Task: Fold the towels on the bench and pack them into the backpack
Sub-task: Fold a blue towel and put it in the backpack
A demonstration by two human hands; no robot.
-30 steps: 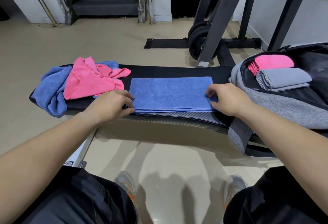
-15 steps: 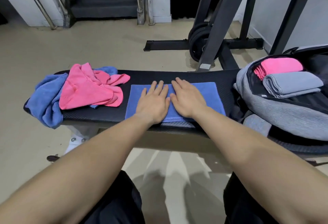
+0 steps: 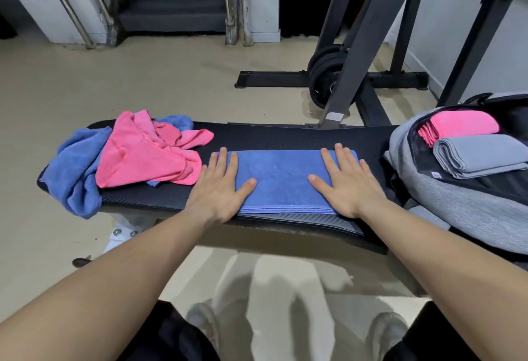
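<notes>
Now the folded blue towel is pressed flat on the desk by the left hand and right hand, fingers spread.

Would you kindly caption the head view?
Both hands, left hand and right hand, flatten a folded blue towel on the bench.

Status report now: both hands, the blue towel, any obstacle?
Left hand and right hand flat, open, on folded blue towel. Towel on bench. Nothing in the way.
</notes>
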